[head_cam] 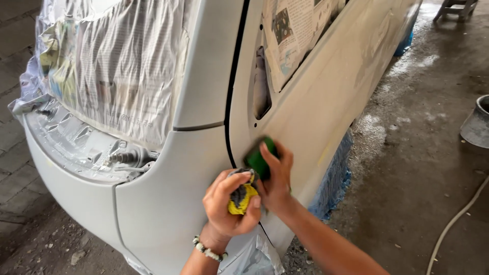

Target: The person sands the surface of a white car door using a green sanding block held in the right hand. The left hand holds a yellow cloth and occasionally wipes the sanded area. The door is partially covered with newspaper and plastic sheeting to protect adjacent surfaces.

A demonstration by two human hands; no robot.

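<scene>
Green flat sanding pad point(259, 159): pressed flat against the pale grey primed door panel of a vehicle point(326, 97), just right of the black door seam point(232, 102), near frame centre; the right hand point(277, 181) holds it to the metal with fingers spread over its lower edge. Yellow and grey crumpled cloth point(241, 196): at seven o'clock from the pad and touching distance from it, clenched in the left hand point(229, 206), whose wrist carries a bracelet of white and dark beads point(206, 249). Front corner panel of the vehicle point(168, 203): same grey primer, at eight o'clock from the hands. Windscreen point(117, 66): at eleven o'clock, masked with newspaper under clear plastic sheet. Side window point(295, 30): at one o'clock, masked with newspaper. Blue plastic sheeting point(333, 181): at three o'clock, hanging below the door's lower edge. Concrete floor point(407, 178): rough, damp in patches. Grey round bucket point(478, 125): at the right edge. Pale hose point(456, 219): on the floor at four o'clock.
</scene>
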